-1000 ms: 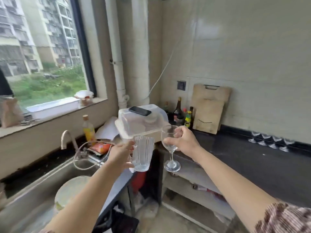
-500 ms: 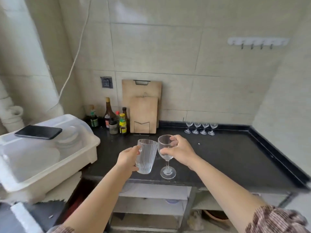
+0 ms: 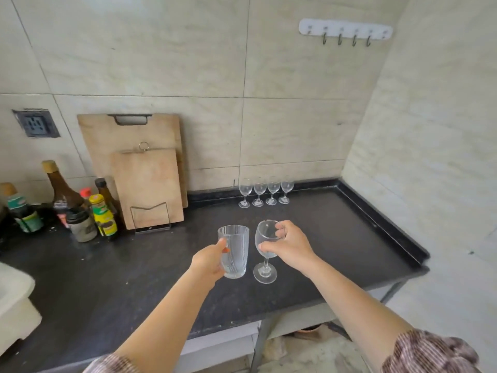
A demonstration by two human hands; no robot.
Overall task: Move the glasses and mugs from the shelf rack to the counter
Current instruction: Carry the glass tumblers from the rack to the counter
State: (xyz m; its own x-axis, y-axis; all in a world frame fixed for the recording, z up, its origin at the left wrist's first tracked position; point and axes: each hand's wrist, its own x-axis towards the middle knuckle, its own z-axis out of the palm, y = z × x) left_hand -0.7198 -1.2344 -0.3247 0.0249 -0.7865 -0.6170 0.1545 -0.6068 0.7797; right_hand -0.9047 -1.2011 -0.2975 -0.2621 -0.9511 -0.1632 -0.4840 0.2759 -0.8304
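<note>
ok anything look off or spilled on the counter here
Nothing stands out. The four wine glasses stand upright in a row by the wall, the counter looks dry, and the left hand and right hand hold their glassware upright.

Both arms outstretched — left hand (image 3: 211,262) and right hand (image 3: 290,247) each closed.

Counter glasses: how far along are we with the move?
Done: four wine glasses stand upright in a row at the back of the counter. In hand: the left hand holds a ribbed glass mug and the right hand grips a wine glass by its bowl, both above the counter, not yet set down. Left: placing these two. The shelf rack is out of view, so any remainder is unknown.
</note>
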